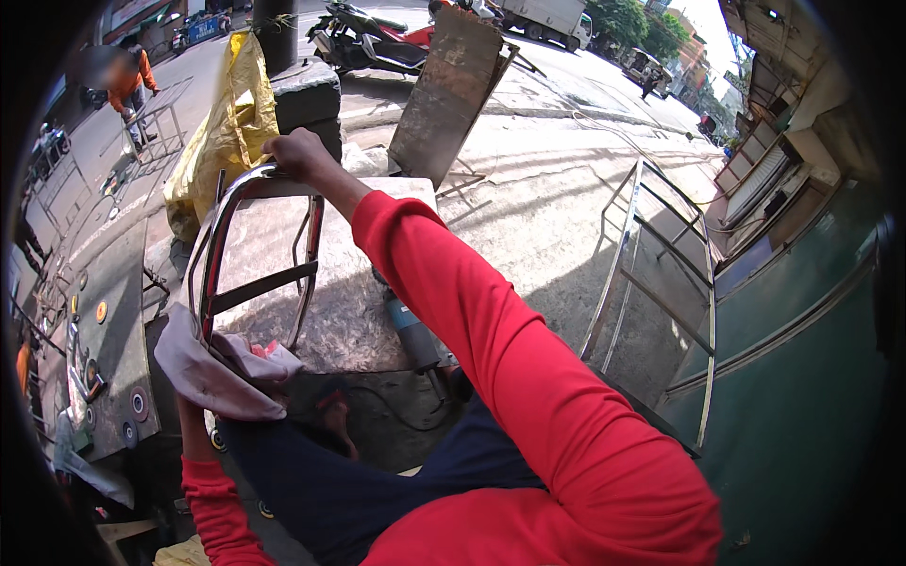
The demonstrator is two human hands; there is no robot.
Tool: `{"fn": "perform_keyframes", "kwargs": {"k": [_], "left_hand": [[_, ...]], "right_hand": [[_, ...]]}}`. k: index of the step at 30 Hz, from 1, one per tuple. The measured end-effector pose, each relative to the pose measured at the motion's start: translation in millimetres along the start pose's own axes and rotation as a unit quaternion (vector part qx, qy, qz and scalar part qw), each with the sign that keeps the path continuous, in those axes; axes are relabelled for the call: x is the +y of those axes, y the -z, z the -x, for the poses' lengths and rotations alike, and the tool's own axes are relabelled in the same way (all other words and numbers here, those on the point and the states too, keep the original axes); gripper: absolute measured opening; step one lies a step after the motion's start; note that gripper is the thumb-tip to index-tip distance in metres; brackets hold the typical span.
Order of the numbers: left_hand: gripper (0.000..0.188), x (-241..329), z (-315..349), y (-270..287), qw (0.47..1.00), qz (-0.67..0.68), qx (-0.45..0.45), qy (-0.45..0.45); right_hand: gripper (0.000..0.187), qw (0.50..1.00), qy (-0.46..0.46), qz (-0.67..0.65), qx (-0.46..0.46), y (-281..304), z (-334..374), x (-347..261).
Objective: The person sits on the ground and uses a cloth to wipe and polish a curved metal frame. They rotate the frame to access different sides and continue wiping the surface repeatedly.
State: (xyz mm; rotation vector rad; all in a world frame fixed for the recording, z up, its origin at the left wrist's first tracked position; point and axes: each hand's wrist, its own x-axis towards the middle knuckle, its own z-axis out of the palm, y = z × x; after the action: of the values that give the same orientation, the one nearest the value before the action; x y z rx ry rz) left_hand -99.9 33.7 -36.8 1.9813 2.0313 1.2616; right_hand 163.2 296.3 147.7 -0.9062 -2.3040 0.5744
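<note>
A shiny metal frame (257,291) with a curved top and a flat crossbar stands tilted over a pale, worn work board (363,325). My right hand (300,154) reaches across to the left and is closed on the frame's top bend. A greyish-white cloth (215,370) is bunched around the frame's near left leg. My left hand (192,413) is beneath this cloth, which hangs from it; the fingers are hidden. A blue-grey power tool, apparently an angle grinder (410,330), lies at the board's right edge with its cord trailing down.
On the left, a dark board (118,354) carries several round discs. A yellow sack (231,123) leans by a post. A welded metal frame (651,274) lies right, beside a green wall (802,377). Behind are a leaning panel (448,94), a motorcycle (373,42) and a person in orange (130,90).
</note>
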Motion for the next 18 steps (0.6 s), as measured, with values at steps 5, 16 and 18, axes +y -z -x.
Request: {"fn": "perform_keyframes", "kwargs": {"k": [5,16,18], "left_hand": [[0.033,-27,36,-9,0.999,0.034,-0.005,0.031],[0.031,-91,5,-49,0.992,0.081,0.092,0.002],[0.031,-96,14,-48,0.990,0.078,0.103,-0.059]], "right_hand": [[0.029,0.998,0.025,0.053,0.021,-15,-13,4],[0.032,0.999,-0.042,0.000,-0.019,-17,-16,0],[0.031,0.998,-0.016,0.050,-0.019,-8,-15,14]]}}
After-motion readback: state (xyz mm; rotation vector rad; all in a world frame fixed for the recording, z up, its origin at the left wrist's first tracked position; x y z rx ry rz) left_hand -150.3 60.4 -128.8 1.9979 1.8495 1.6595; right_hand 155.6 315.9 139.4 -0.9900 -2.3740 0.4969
